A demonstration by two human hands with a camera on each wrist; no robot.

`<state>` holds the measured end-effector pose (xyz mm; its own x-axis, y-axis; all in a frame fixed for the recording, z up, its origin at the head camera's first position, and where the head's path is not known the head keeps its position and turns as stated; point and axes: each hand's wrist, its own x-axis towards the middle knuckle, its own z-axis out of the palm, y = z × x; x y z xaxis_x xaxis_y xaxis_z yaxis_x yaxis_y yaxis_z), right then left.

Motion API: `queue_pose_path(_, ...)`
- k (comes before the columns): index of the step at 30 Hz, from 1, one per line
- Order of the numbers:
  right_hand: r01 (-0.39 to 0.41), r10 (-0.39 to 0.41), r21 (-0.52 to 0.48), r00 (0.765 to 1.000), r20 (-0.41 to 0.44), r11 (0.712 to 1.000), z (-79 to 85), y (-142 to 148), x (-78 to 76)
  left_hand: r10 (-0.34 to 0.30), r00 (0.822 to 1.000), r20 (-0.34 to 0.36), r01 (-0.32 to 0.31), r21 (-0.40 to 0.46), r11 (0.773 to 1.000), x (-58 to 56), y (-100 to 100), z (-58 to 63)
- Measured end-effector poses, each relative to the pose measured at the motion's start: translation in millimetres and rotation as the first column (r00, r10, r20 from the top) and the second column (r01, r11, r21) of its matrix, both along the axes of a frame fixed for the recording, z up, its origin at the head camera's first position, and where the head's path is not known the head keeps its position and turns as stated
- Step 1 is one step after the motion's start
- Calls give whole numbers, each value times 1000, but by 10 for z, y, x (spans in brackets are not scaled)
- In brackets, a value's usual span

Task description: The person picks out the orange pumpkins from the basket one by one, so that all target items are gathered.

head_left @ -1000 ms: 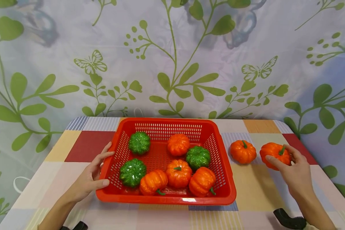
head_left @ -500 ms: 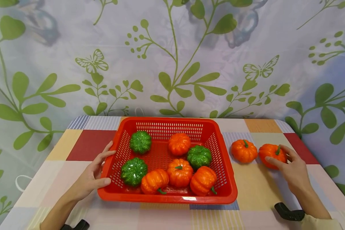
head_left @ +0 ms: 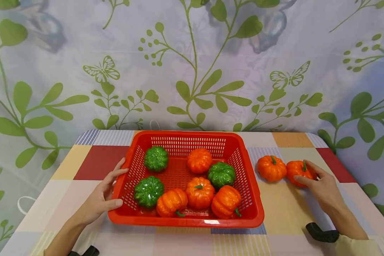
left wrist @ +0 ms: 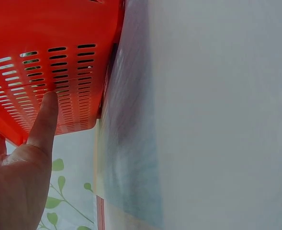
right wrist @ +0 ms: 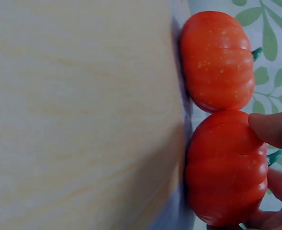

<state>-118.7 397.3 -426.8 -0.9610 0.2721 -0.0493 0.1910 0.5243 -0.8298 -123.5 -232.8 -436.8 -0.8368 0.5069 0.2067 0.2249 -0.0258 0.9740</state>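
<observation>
In the head view, my right hand (head_left: 324,186) holds a small orange toy pumpkin (head_left: 297,170) with a green stem, thumb on its near side and fingers behind it. This pumpkin touches a second orange pumpkin (head_left: 271,168) on its left; the right wrist view shows the two side by side. My left hand (head_left: 96,199) rests against the left side of a red plastic basket (head_left: 185,222), fingertips and thumb at its rim. One straight finger (left wrist: 46,117) touches the slotted outer wall in the left wrist view. Inside the basket lie several orange pumpkins (head_left: 200,193) and green pumpkins (head_left: 148,192).
A checked, multicoloured cloth (head_left: 179,245) covers the table. Behind it hangs a pale curtain (head_left: 121,46) with green leaves and butterflies. Black wrist mounts (head_left: 321,233) show near both wrists.
My right hand has moved left with the orange pumpkin, closing the gap to the second pumpkin until they touch. The left hand and basket have stayed in place.
</observation>
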Motion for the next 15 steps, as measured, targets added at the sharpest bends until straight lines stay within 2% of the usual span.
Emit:
queue_pose_path(4, -26, 27, -42, 999, 29, 999, 8, 23, -20, 1, 1000, -5, -1, -2, 1000, -2, -11, -12)
queue_pose_path(15, -26, 26, -6, 999, 19, 1000, -19, 22, -2, -4, 1000, -5, 4, 4, 1000, -2, 7, 8)
